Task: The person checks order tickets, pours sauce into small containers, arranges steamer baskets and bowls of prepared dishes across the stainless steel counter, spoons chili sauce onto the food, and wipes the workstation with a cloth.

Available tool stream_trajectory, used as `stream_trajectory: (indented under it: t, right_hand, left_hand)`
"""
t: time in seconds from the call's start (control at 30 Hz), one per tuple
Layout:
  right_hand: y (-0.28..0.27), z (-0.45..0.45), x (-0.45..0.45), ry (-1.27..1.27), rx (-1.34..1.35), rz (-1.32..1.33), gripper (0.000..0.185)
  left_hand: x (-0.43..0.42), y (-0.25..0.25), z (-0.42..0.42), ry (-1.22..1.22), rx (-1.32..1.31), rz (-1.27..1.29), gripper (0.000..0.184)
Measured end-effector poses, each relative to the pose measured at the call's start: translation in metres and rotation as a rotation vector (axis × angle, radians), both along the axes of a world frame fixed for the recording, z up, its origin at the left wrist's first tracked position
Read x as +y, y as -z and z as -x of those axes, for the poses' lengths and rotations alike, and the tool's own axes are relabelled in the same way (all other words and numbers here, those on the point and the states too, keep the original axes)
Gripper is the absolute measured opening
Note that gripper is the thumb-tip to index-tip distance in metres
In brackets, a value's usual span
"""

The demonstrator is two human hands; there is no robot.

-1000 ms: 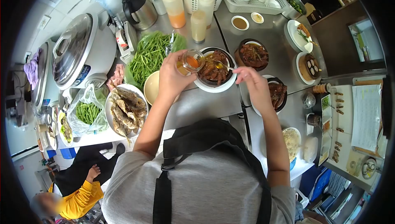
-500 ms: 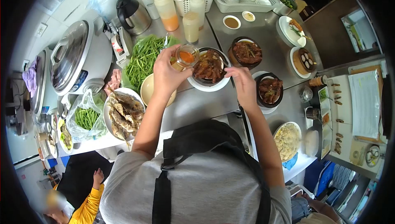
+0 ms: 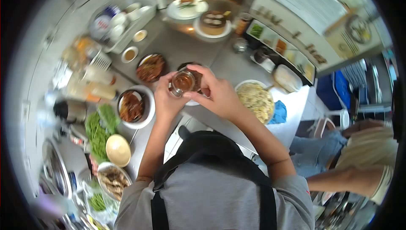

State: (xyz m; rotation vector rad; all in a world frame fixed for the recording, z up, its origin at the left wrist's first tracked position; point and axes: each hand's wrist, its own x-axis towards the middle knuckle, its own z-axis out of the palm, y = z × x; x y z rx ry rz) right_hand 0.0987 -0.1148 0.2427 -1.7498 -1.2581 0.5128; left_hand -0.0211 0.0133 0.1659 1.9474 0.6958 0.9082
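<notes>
Both hands are on a small open glass jar (image 3: 184, 81) with reddish-orange contents, seen from above. My left hand (image 3: 168, 99) wraps its left side. My right hand (image 3: 218, 93) closes on it from the right, thumb and index finger at the rim. Beneath the jar, a dark bowl on a white plate is mostly hidden. To the left sits a dark bowl of brown braised meat (image 3: 131, 105) on a white plate (image 3: 147, 119). Another bowl of braised meat (image 3: 151, 67) stands farther back.
A plate of pale chopped food (image 3: 255, 101) is at right, beside a blue cloth (image 3: 278, 112). Sauce bottles (image 3: 99, 76), green beans (image 3: 97, 135), a beige bowl (image 3: 118, 150) and fried fish (image 3: 113, 181) line the left. Another person's arm (image 3: 344, 182) reaches in at lower right.
My view and body have turned right. The jar has moved from the left meat bowl to above the right one. My right hand has left that first bowl and joined the left on the jar.
</notes>
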Motion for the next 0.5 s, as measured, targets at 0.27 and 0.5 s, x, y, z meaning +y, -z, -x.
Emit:
stream_trajectory:
  t: [0.27, 0.5]
  right_hand:
    - [0.065, -0.119, -0.208, 0.919, 0.086, -0.029, 0.015]
    - [0.160, -0.127, -0.292, 0.843, -0.247, 0.231, 0.034]
  left_hand:
    - [-0.094, 0.056, -0.222, 0.503, -0.022, 0.022, 0.068]
    - [-0.144, 0.121, -0.348, 0.593, 0.025, 0.016, 0.070]
